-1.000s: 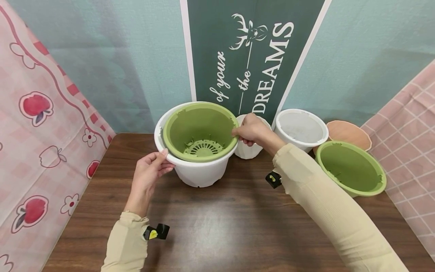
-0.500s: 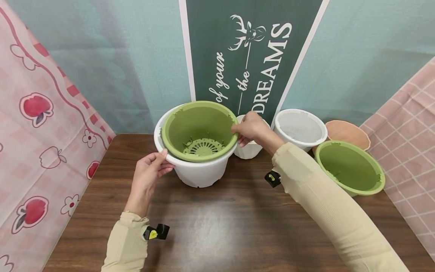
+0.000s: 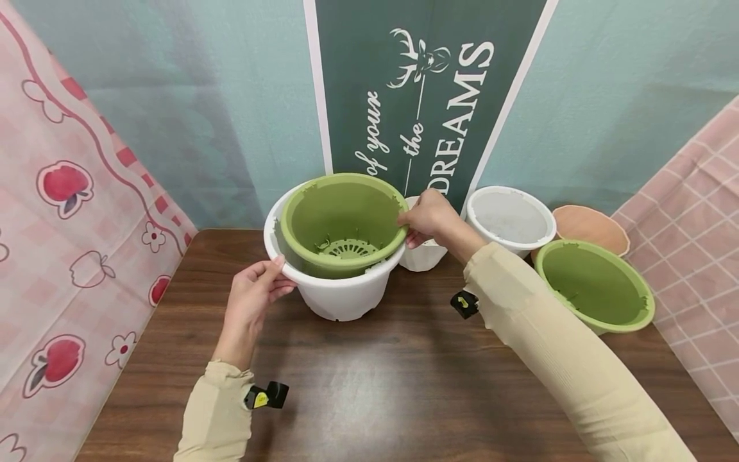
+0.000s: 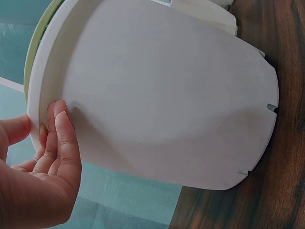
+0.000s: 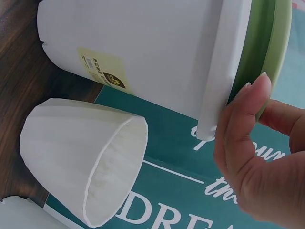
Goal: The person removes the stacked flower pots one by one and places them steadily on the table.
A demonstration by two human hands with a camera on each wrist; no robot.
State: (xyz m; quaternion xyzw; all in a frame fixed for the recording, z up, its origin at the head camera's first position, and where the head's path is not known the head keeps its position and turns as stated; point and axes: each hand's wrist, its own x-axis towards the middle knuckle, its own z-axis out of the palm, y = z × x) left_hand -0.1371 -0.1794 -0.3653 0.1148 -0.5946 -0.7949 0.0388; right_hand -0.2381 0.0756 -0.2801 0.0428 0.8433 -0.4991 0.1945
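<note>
In the head view a large white plastic flowerpot (image 3: 340, 300) stands upright on the wooden table. A green flowerpot (image 3: 346, 208) with a slotted base sits partly inside it, its rim above the white one. My left hand (image 3: 254, 292) pinches the white rim at the front left; in the left wrist view its thumb is on the rim's edge and its fingers are under the lip. On the right, my right hand (image 3: 430, 217) pinches the green rim. The right wrist view shows a green band of the inner pot (image 5: 269, 43) above the white rim.
A small faceted white pot (image 3: 423, 258) stands just behind the right hand. Farther right are another white pot (image 3: 510, 221), an orange pot (image 3: 594, 230) and a second green pot (image 3: 600, 282), near the right forearm. Curtains hang behind and at both sides.
The green pot has risen a little and shifted slightly right, so more of its outer wall and the white pot's inside shows at the front. Both hands keep their holds.
</note>
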